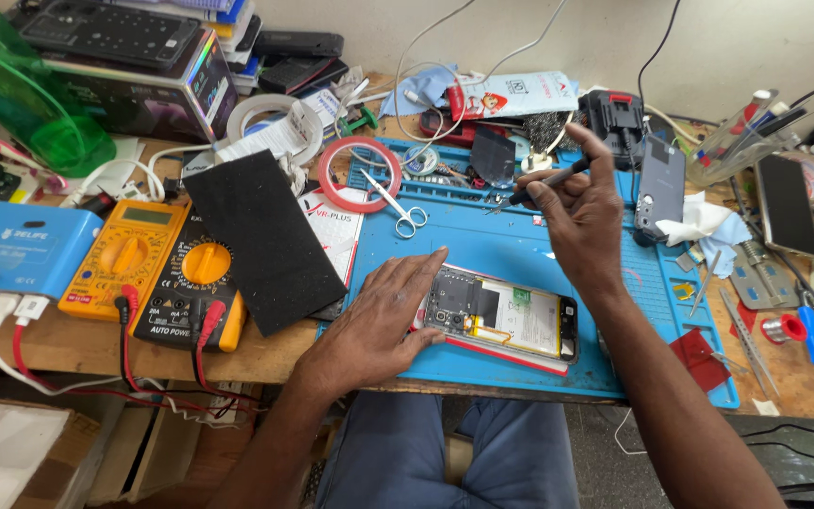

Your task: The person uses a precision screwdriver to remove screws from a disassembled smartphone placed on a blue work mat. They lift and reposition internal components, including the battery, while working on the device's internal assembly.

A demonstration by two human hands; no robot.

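Cluttered workbench, blue mat in the middle. Left hand lies flat, fingers spread, pressing the opened phone at its left end near the mat's front edge. Phone's long axis runs left-right. Right hand hovers behind it, pinching a dark screwdriver.

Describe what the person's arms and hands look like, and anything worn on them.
Both arms are bare as far up as the view shows: no sleeves in sight. The left hand and right hand wear no gloves, and no rings, watch or wristband show. The nails look short. Below the bench edge, blue trousers cover the lap.
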